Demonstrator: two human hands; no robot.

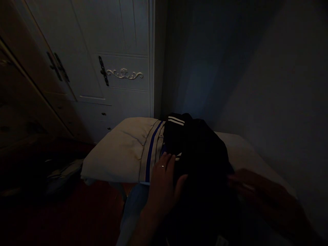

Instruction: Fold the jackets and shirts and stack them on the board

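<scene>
A black garment (202,153) with white stripes on one part lies bunched over a padded board with a pale cover (120,150). My left hand (164,181), wearing a ring, rests flat on the garment's left side with its fingers stretched out and thumb apart. Beside that hand, a blue-striped band (151,150) runs across the pale cover. At the garment's right edge is my right hand (246,188), dim and slightly blurred. Its fingers look closed on the black cloth there. Folds in the garment's lower part are lost in the dark.
A white wardrobe (123,41) with dark handles and a carved ornament stands behind on the left. A bare wall (282,85) rises at the right. Dark items (64,171) lie on the reddish floor (84,212) at left. Light is very low.
</scene>
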